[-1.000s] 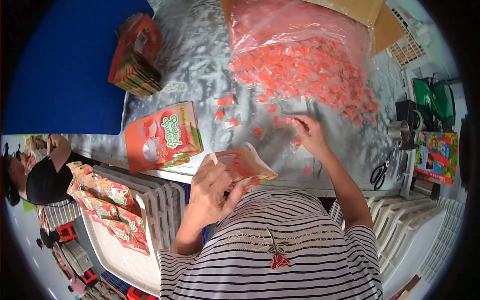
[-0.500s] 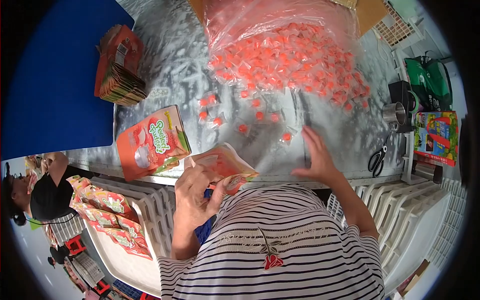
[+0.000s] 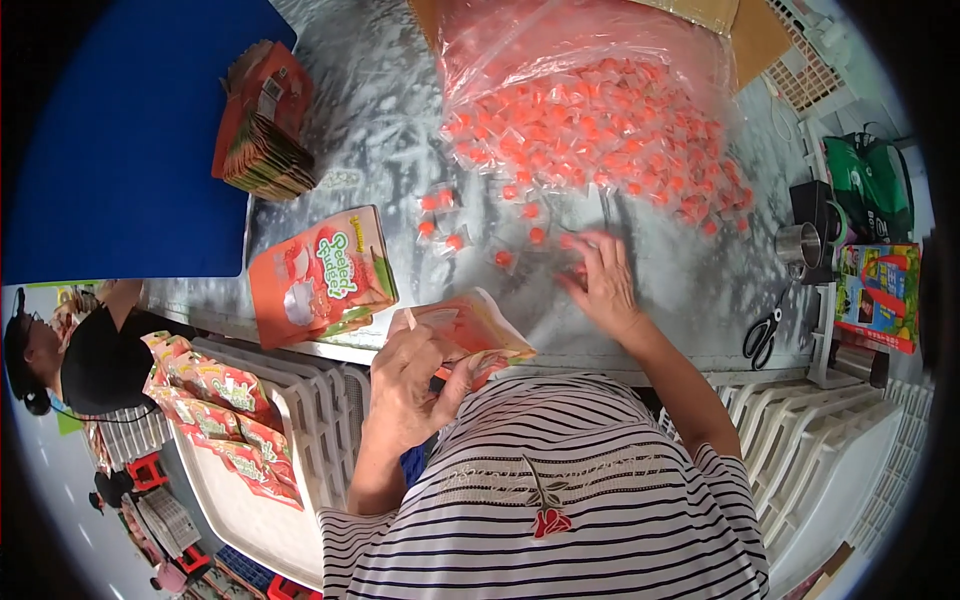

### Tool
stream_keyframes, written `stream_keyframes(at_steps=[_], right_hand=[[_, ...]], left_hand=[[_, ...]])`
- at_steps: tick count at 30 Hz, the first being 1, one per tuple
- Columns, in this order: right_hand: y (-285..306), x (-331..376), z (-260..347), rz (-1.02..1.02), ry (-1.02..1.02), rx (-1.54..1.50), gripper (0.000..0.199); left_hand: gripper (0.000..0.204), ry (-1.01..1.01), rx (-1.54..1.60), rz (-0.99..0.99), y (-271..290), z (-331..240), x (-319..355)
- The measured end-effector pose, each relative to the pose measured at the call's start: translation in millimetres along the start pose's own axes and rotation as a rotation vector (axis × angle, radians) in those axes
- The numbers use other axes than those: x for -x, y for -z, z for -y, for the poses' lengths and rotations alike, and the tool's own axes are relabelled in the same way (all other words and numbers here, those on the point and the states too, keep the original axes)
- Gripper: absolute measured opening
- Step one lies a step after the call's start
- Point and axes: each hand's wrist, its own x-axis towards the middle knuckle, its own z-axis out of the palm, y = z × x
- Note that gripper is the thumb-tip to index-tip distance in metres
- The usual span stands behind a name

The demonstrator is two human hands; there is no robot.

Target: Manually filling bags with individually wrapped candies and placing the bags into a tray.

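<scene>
My left hand [image 3: 408, 385] is closed on the side of a pink printed pouch [image 3: 490, 318], holding it tilted at the table's front edge, its mouth spread open. My right hand [image 3: 608, 285] curls its fingers and thumb around wrapped candies [image 3: 578, 268] on the tabletop; its fingers partly hide them. Several other small red candies in clear wrappers [image 3: 503, 259] lie scattered to its left. Beyond them spreads a large heap of the same candies [image 3: 600, 125], spilling from a clear plastic bag. Another printed pouch [image 3: 320, 275] lies flat, left of the held one.
A stack of pouches [image 3: 265, 150] stands at the far left beside a blue panel [image 3: 110, 140]. Scissors [image 3: 763, 338] and a metal cup [image 3: 797, 246] sit at the right. White trays [image 3: 250, 530] flank me below the table, the left one bearing filled pouches. A person [image 3: 85, 360] is at far left.
My right hand has come down and left onto the candies, its spread fingers now curled, and one candy has shifted slightly. The left hand keeps its hold on the pouch. The view has shifted a little.
</scene>
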Motion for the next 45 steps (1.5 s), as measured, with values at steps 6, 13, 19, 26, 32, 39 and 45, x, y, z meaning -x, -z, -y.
stream_keyframes(at_steps=[6, 13, 19, 26, 32, 39, 45], right_hand=[[-5.3, -30.3, 17.5, 0.0, 0.158, 0.044, 0.05], [-3.5, -30.9, 21.4, 0.03, 0.043, -0.023, 0.056], [-23.7, -65.9, 46.1, -0.049, 0.058, -0.001, 0.056], [-33.6, -38.4, 27.4, 0.068, 0.098, 0.133, 0.049], [19.1, -13.1, 24.6, 0.084, -0.016, -0.009, 0.078], [-4.3, -20.4, 23.1, 0.174, 0.074, 0.054, 0.074], [-22.3, -20.3, 17.2, 0.05, 0.203, -0.004, 0.048]], left_hand=[[0.014, -0.044, -0.009, 0.018, 2.2, -0.8, -4.9], [0.013, -0.038, 0.004, -0.009, 3.5, -3.2, -5.1], [0.014, -0.079, -0.037, 0.022, 3.5, -1.6, -7.0], [0.015, -0.11, -0.016, -0.007, 3.7, 0.3, -6.9], [0.015, -0.096, -0.025, 0.023, 4.3, 2.4, -10.7], [0.014, -0.128, -0.038, 0.056, -0.6, 0.2, -15.3], [0.014, -0.082, -0.013, 0.037, -0.7, -0.8, -12.0]])
